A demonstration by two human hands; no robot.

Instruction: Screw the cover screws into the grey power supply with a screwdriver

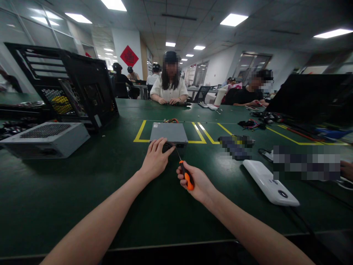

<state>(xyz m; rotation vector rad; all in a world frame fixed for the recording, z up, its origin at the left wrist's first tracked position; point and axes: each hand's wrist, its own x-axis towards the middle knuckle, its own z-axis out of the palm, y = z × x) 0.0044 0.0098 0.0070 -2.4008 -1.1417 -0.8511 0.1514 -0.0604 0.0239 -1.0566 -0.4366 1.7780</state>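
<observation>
A grey metal power supply unit lies on the green table in front of me, a bundle of coloured wires at its far side. My left hand holds its near edge, fingers bent over the top and thumb stretched along the front face. In my right hand is a screwdriver with an orange and black handle. Its thin shaft points up and away to the unit's front face, close to my left thumb. Whether the tip sits in a screw is too small to tell.
A second power supply and an open black computer case stand at the left. To the right lie a white oblong device, cables and a dark monitor. Yellow tape marks the table. A person sits opposite.
</observation>
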